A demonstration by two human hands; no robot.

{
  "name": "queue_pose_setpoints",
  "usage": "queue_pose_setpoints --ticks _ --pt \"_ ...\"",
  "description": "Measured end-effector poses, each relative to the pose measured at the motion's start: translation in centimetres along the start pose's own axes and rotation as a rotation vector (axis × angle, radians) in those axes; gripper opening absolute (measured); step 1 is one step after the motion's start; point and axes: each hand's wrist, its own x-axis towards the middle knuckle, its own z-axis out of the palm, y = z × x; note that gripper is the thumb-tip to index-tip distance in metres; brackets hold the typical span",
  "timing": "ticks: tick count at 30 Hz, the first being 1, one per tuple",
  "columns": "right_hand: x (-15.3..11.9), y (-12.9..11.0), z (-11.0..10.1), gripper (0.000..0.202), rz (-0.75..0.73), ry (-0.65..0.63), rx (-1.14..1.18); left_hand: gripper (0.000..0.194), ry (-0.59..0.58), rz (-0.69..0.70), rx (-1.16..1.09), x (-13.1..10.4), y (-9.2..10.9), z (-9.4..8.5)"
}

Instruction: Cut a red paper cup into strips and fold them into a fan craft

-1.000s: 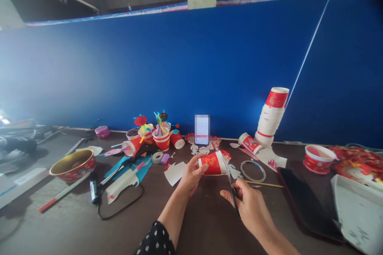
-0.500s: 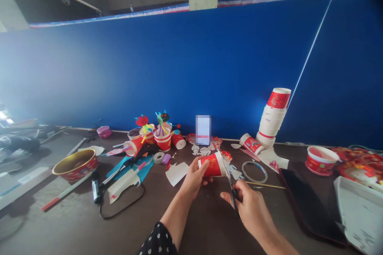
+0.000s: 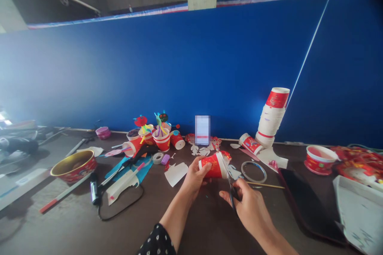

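Note:
A red paper cup (image 3: 214, 166) with a white rim lies sideways in my left hand (image 3: 196, 177), whose fingers wrap round it. Its rim end points right. My right hand (image 3: 243, 201) grips dark-handled scissors (image 3: 231, 191), with the blades against the cup's rim end. Behind the cup lie white paper cut-outs (image 3: 235, 172) and red scraps.
A phone (image 3: 202, 130) stands at the back. To the right are a leaning cup stack (image 3: 271, 117), a tape roll (image 3: 253, 172), a thin stick (image 3: 266, 185) and a black tray (image 3: 309, 205). Leftward are decorated cups (image 3: 162, 140), a glue gun (image 3: 94, 189) and a gold-lined bowl (image 3: 74, 166).
The cup is turned slightly in my left hand. My right hand and the scissors have shifted very little. The whole view has moved slightly.

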Motion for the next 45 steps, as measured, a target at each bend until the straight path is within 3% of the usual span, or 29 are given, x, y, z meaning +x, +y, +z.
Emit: queue_pose_setpoints --ticks 45 --pt "-0.04 -0.30 -0.20 0.031 0.040 -0.018 -0.053 0.060 -0.051 0.077 0.003 0.42 -0.29 -0.57"
